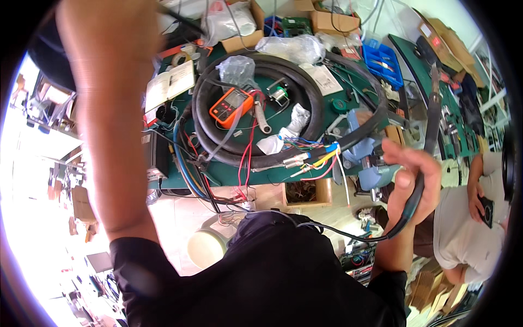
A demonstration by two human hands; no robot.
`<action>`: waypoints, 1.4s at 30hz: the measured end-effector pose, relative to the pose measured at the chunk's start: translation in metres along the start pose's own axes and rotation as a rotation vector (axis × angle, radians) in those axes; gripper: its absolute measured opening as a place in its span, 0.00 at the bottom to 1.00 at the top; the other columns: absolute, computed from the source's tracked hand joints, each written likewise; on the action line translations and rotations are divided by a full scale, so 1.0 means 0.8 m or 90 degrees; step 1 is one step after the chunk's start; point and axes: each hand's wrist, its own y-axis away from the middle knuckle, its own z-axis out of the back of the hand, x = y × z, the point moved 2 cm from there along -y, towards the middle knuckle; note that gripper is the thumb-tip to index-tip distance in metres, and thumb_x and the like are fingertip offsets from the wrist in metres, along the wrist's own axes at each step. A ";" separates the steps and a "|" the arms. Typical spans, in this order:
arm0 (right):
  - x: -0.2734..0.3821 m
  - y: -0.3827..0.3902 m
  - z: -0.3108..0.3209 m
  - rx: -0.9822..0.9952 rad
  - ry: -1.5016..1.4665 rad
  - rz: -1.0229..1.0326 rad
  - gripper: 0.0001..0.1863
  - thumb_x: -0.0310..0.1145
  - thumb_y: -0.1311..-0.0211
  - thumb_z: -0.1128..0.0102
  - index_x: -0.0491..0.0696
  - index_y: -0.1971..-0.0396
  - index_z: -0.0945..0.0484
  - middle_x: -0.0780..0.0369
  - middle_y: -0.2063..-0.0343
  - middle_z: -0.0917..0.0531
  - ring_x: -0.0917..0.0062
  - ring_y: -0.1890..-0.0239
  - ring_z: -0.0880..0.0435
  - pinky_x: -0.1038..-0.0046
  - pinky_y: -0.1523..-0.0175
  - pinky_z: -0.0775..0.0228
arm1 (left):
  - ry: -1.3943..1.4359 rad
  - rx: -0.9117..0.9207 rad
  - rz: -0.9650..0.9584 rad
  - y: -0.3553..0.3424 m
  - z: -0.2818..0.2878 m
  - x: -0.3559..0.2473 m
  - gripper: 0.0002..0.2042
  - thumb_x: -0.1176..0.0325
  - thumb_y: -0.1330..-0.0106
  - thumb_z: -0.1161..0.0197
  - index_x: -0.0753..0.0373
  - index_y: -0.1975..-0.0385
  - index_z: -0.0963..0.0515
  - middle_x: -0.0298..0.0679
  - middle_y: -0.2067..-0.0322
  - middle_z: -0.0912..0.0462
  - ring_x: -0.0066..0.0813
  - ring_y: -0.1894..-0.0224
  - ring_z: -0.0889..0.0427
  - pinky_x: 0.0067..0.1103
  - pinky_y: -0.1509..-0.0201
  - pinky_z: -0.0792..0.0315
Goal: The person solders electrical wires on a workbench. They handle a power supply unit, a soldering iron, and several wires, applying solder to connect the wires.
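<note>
My left forearm (111, 136) rises along the left side, blurred and close. My left hand (111, 19) reaches the upper edge, its fingers cut off from view. On the right, my right hand (411, 182) is closed around a long black cord-fed tool (432, 128) with a metal end pointing up; its thin cord loops down across my lap. Left of that hand, at the bench's front edge, a thick black cable (359, 133) ends in several bare coloured wires (327, 155). An orange multimeter (231, 107) lies inside the cable's coil.
A green bench mat (261, 177) lies under the coil. A wrench (261, 117), an open notebook (171, 86) and a blue parts bin (382, 64) are there too. Beneath stand a wooden box (324, 193) and a stool (207, 249). At right a person (468, 218) holds a black device.
</note>
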 end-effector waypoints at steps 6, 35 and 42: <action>0.063 -0.058 -0.118 -0.128 -0.212 0.058 0.24 0.44 0.40 0.36 0.41 0.60 0.35 0.43 0.59 0.20 0.63 0.56 0.17 0.66 0.50 0.25 | 0.091 0.086 -0.128 0.078 0.036 -0.006 0.10 0.77 0.42 0.38 0.69 0.62 0.28 0.42 0.73 0.19 0.32 0.73 0.18 0.20 0.73 0.25; 0.108 -0.079 -0.395 -0.168 -0.077 -0.045 0.09 0.31 0.33 0.52 0.46 0.55 0.31 0.45 0.55 0.21 0.81 0.71 0.27 0.86 0.74 0.39 | -0.941 0.430 0.649 0.151 0.594 0.519 0.61 0.43 0.63 0.25 0.58 0.30 0.57 0.63 0.34 0.51 0.63 0.31 0.52 0.50 0.32 0.54; 0.075 -0.083 -0.449 -0.171 -0.111 -0.087 0.10 0.31 0.32 0.52 0.48 0.54 0.30 0.47 0.52 0.23 0.81 0.71 0.28 0.85 0.72 0.36 | -0.913 0.495 0.812 0.138 0.576 0.604 0.66 0.38 0.64 0.27 0.50 0.29 0.68 0.63 0.32 0.61 0.60 0.29 0.60 0.58 0.34 0.63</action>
